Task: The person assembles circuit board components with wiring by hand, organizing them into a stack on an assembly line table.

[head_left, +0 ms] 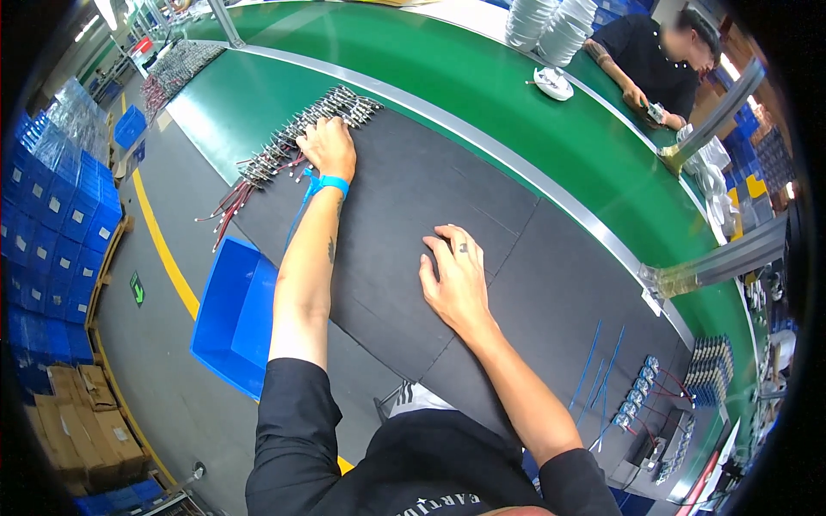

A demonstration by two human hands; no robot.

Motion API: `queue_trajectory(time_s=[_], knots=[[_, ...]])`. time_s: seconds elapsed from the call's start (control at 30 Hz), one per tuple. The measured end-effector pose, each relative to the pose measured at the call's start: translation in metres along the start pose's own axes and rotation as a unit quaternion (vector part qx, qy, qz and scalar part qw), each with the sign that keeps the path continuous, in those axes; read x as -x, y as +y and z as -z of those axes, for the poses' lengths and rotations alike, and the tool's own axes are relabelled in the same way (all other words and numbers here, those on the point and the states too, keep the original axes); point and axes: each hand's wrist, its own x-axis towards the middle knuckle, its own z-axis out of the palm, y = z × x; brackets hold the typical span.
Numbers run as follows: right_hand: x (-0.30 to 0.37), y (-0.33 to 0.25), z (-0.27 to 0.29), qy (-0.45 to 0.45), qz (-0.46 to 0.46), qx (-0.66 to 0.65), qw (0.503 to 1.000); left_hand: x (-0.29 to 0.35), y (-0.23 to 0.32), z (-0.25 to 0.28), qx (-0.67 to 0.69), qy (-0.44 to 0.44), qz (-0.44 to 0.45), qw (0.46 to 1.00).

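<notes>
My left hand (329,148) reaches to a long row of small metal parts with red and black wires (284,150), heaped at the far left of the black mat (404,172). Its fingers curl down among the parts, and the fingertips are hidden, so what they grip cannot be made out. A blue wrist strap (330,183) with a cord circles my left wrist. Over the middle of the mat, my right hand (458,279) is open, fingers apart and slightly bent, holding nothing.
A blue bin (232,314) sits beside my left forearm. At right lie blue cable ties (598,365), small blue wired parts (637,394) and a stacked block of parts (710,370). Beyond a metal rail runs a green conveyor (482,90); a person (662,69) works across it.
</notes>
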Motion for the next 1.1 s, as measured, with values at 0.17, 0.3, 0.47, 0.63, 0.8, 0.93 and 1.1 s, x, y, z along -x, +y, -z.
queue_trajectory(time_s=[0.17, 0.3, 0.47, 0.63, 0.8, 0.93, 1.1], knots=[[0.002, -0.003, -0.004, -0.003, -0.001, -0.006, 1.000, 0.004, -0.002, 0.007, -0.033, 0.020, -0.025, 0.999], [0.003, -0.003, -0.004, 0.018, -0.017, -0.022, 0.999, 0.002, 0.008, 0.016, -0.048, 0.060, -0.050, 0.996], [0.030, -0.020, 0.056, 0.027, -0.001, -0.109, 0.994, -0.002, 0.033, 0.032, -0.067, 0.087, -0.107, 0.988], [0.130, -0.046, 0.182, -0.267, -0.139, -0.135, 0.944, -0.018, -0.003, 0.012, -0.045, 0.129, -0.103, 0.985], [0.240, -0.035, 0.238, 0.036, -0.570, 0.098, 0.815, -0.014, 0.011, 0.011, 0.023, 0.152, -0.159, 0.975], [0.272, 0.000, 0.246, 0.252, -0.467, 0.265, 0.805, 0.009, 0.054, 0.055, 0.118, 0.174, -0.322, 0.923], [0.267, 0.074, 0.248, 0.294, -0.380, 0.225, 0.848, 0.101, 0.149, 0.158, 0.451, -0.004, -0.431, 0.782]])
